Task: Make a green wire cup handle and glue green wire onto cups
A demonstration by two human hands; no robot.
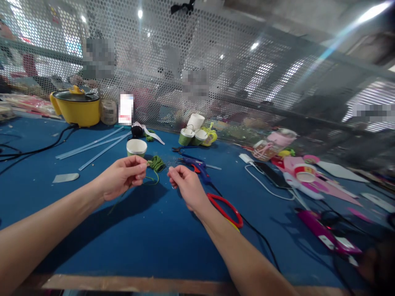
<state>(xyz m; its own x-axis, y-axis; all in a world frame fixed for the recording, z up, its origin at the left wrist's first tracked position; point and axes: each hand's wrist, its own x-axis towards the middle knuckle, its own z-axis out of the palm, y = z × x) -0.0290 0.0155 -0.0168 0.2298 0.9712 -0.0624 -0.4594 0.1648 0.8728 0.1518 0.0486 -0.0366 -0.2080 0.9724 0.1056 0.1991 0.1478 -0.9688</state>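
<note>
"How far along does it look to you?"
"Partway, I'd judge — I see two green-sided cups (186, 137) standing beyond the right hand (187, 184), another, a white-rimmed cup (136, 147), just beyond the left hand (128, 176). The green cord (156, 163) lies bunched just past the left fingertips; I see none of it wound round anything."
"And the hands?"
"Left thumb and forefinger seem pinched on the cord, reaching inward. Right fingertips make a narrow pinch — whether they hold anything, I can't tell."

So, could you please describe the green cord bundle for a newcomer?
On the blue table, look just beyond the gap between the left hand and right hand. The green cord bundle lies there, tangled, unlike the white-rimmed cup near it.
</note>
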